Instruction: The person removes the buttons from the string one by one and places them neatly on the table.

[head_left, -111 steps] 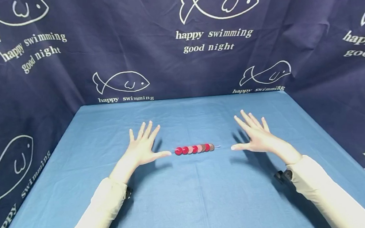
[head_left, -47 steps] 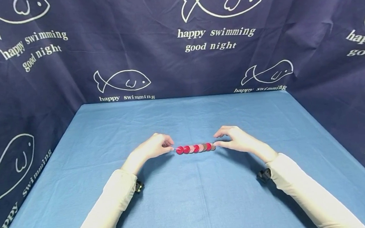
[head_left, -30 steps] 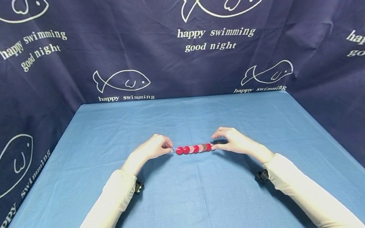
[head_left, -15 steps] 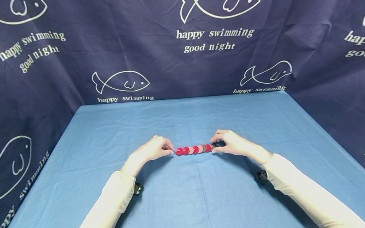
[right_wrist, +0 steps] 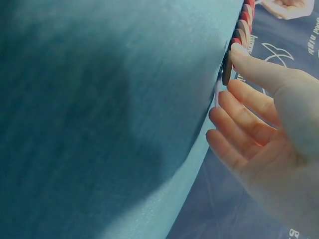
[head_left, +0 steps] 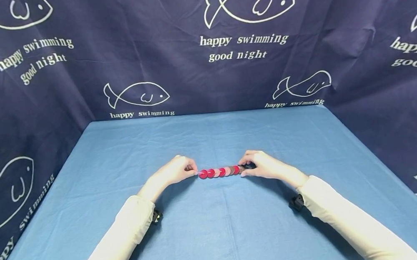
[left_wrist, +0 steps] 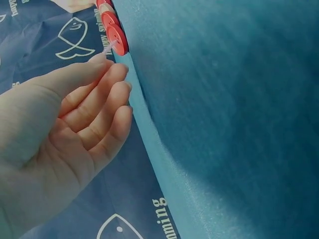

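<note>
A row of overlapping round buttons, red, pink and brown, is threaded on a thin pale string along the middle of the blue table. At the row's left end, my left hand pinches the string between thumb and index finger, just beside a red button. The other fingers are bent inward. My right hand has thumb and index finger on either side of the brown button at the right end. A loose tail of string hangs past that button, near the fingertips.
A blue cloth covers the table. Dark blue curtains with white fish and lettering stand behind it and at both sides. Black wrist devices show under the sleeves, one at the left wrist.
Both hands came in from beside the row, spread wide at first. The left took the string end; the right moved slightly left from the string to the end button, its index finger closing.
</note>
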Action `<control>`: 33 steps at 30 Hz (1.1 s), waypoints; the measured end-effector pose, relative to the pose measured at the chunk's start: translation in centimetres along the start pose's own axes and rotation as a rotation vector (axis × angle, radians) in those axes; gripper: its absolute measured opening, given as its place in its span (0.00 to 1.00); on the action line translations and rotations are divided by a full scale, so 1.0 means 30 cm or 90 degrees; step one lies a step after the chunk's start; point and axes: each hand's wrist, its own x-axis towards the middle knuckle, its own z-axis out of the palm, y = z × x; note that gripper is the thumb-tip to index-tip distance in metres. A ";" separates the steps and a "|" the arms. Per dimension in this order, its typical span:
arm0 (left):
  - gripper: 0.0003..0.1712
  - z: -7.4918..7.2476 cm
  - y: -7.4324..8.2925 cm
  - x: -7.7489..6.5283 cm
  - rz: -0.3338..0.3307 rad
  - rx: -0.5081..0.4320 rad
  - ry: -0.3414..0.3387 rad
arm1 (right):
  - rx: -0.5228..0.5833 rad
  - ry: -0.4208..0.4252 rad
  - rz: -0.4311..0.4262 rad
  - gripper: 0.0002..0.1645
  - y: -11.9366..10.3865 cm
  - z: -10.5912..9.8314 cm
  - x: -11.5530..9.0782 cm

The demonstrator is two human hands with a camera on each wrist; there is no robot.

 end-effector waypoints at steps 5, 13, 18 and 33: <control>0.04 0.002 -0.008 0.004 0.018 -0.018 0.024 | 0.000 -0.011 0.008 0.17 0.004 0.006 0.003; 0.04 0.015 -0.023 0.007 0.005 -0.065 0.040 | 0.004 -0.024 0.018 0.17 -0.002 0.010 0.007; 0.04 0.015 -0.019 0.007 0.006 -0.069 0.044 | 0.001 -0.028 0.023 0.16 -0.005 0.011 0.009; 0.03 -0.003 -0.016 0.008 -0.005 -0.078 0.062 | -0.004 -0.012 0.008 0.15 0.001 0.015 0.009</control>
